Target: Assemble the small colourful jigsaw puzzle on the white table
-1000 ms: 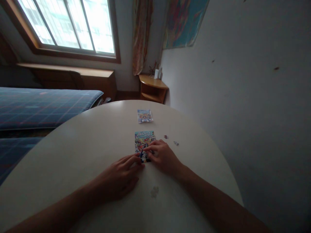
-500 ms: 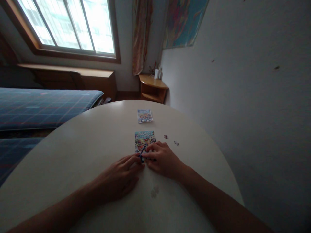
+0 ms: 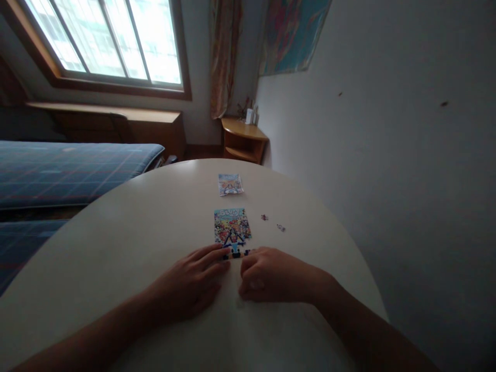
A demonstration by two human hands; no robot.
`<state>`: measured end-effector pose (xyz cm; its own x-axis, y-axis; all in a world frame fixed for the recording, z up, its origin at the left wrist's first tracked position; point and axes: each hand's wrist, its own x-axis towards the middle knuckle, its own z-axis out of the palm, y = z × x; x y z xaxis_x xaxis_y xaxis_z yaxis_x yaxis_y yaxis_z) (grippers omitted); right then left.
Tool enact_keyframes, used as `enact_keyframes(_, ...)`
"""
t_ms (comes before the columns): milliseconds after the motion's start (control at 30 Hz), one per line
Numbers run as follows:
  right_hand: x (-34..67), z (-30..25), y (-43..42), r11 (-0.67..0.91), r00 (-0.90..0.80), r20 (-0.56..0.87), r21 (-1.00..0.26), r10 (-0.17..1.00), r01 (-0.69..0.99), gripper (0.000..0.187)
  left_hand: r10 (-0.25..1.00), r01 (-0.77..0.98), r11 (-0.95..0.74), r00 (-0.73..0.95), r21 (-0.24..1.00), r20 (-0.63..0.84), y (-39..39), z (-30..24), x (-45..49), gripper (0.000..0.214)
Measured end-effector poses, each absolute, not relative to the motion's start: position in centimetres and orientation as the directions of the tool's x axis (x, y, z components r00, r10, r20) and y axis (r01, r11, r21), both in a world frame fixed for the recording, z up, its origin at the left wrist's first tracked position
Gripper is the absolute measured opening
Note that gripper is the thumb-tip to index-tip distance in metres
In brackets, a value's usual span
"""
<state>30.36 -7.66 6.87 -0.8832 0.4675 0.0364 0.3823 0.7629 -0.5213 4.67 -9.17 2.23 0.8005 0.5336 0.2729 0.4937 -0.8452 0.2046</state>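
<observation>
A small colourful jigsaw puzzle (image 3: 231, 227) lies flat in the middle of a round white table (image 3: 135, 222). My left hand (image 3: 189, 284) rests flat on the table with its fingers stretched out, and the fingertips touch the puzzle's near left corner. My right hand (image 3: 271, 279) lies just below the puzzle's near right corner. Its fingers are curled down onto the tabletop and whatever is under them is hidden. Two tiny loose pieces (image 3: 264, 217) (image 3: 281, 227) lie to the right of the puzzle.
A small printed picture card (image 3: 230, 184) lies further back on the table. A bed with a blue checked cover (image 3: 70, 170) stands to the left, a wooden corner shelf (image 3: 242, 139) behind the table, and a bare wall (image 3: 387, 155) close on the right.
My right hand has drawn back from the puzzle's lower part toward me and curled down over the spot where a pale loose piece lay. The puzzle's lower edge now shows. The left hand stayed put.
</observation>
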Motion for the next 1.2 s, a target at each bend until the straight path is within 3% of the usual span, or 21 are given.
enact_keyframes(100,29.9,6.6,-7.9,0.792,-0.881,0.054,-0.467,0.47,0.394,0.013,0.545,0.501,-0.838,0.792,0.216,0.275,-9.2,2.1,4.6,0.04)
enact_keyframes(300,29.9,7.1,-8.1,0.758,-0.88,0.024,-0.519,0.475,0.395,0.014,0.547,0.512,-0.836,0.8,0.196,0.246,-9.1,2.2,4.6,0.038)
enact_keyframes(567,29.2,6.5,-7.4,0.824,-0.863,0.067,-0.342,0.501,0.452,0.008,0.534,0.508,-0.845,0.808,0.168,0.246,-9.1,2.4,4.8,0.038)
enact_keyframes(867,30.3,5.0,-4.4,0.521,-0.551,0.15,-0.592,0.821,0.615,0.011,0.53,0.509,-0.848,0.809,0.149,0.255,-9.2,2.3,4.7,0.038)
enact_keyframes(1200,30.0,3.2,-3.8,0.545,-0.537,0.22,-0.608,0.814,0.577,0.012,0.53,0.51,-0.848,0.814,0.143,0.24,-9.3,2.3,4.6,0.039)
